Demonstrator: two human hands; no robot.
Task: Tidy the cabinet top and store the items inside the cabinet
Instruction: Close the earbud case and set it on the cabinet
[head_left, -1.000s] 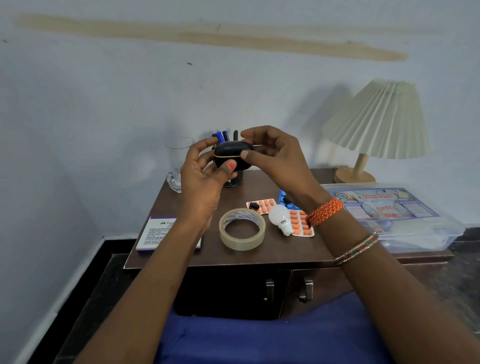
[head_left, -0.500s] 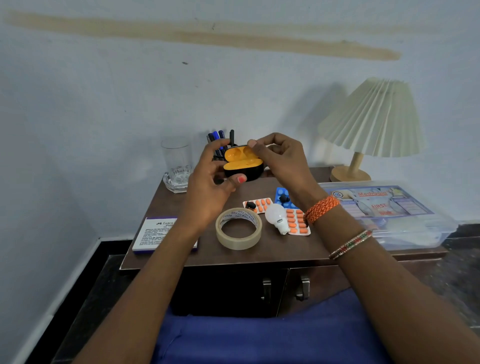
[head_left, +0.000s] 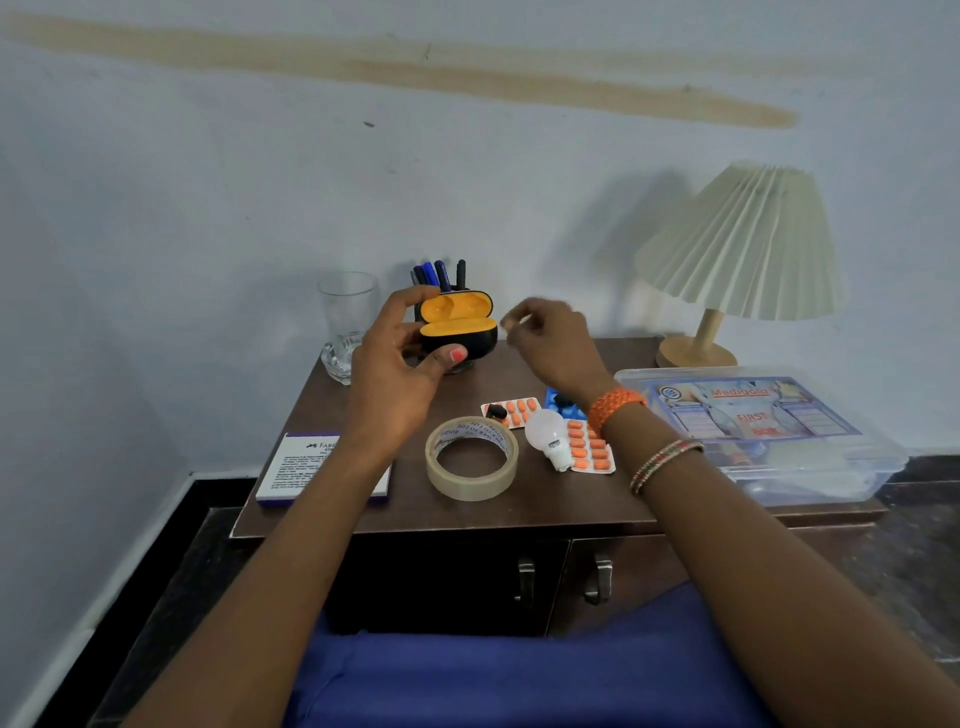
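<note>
With its lid flipped open, the earbud case (head_left: 457, 327) sits gripped in the left hand (head_left: 397, 371) above the cabinet top (head_left: 519, 509). Right hand (head_left: 550, 343) beside it, loosely curled, apparently empty. Likely next: fetch the loose earbud (head_left: 497, 412) off the pill strip (head_left: 514, 413), seat it.

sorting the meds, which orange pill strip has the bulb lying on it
The nearer, right-hand orange pill strip: the white bulb overlaps its left edge. The farther strip carries only a small black object.

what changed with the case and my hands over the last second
The black case, closed a second ago, now stands open, showing its orange inside. The right hand let go and drew off to the right. The left hand still holds it; the tape roll hasn't moved.
</note>
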